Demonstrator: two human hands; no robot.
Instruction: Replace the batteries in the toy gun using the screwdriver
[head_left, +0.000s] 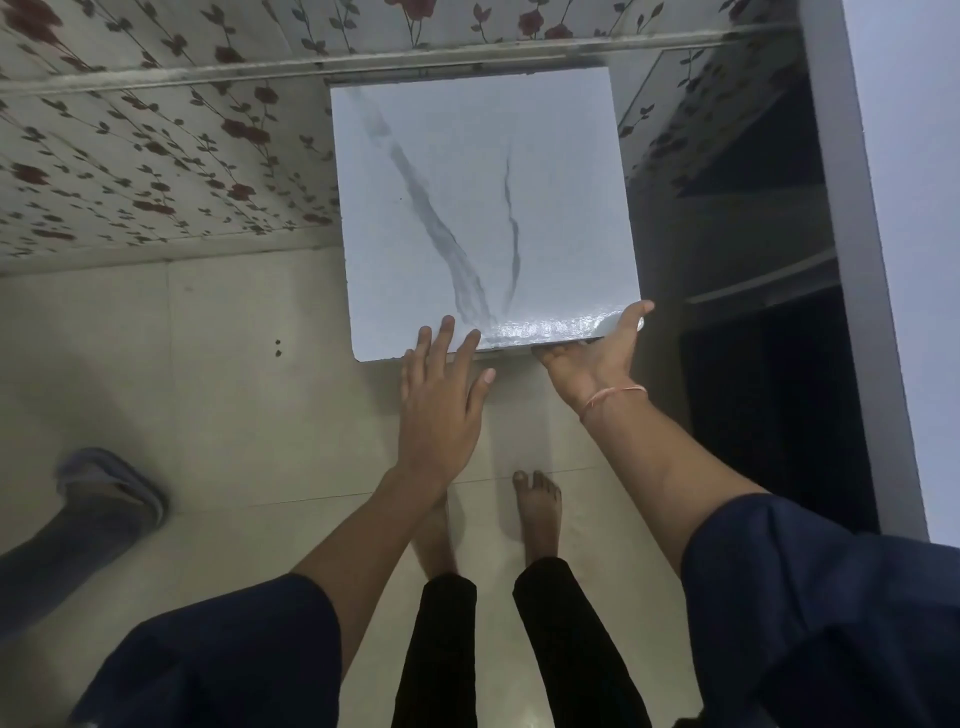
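Left hand (441, 400) presses spread fingers (447, 332) on the 6 o'clock edge of the white board (483, 197) while right hand (597, 353) grips its 5 o'clock corner, fingers hidden beneath, probably to steady a work surface.

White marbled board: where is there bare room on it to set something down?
Nearly all of the white board is bare, from its far edge at the floral wall to mid-board. Only the near edge is crowded: the left hand rests fingers there, the right hand holds the near right corner.
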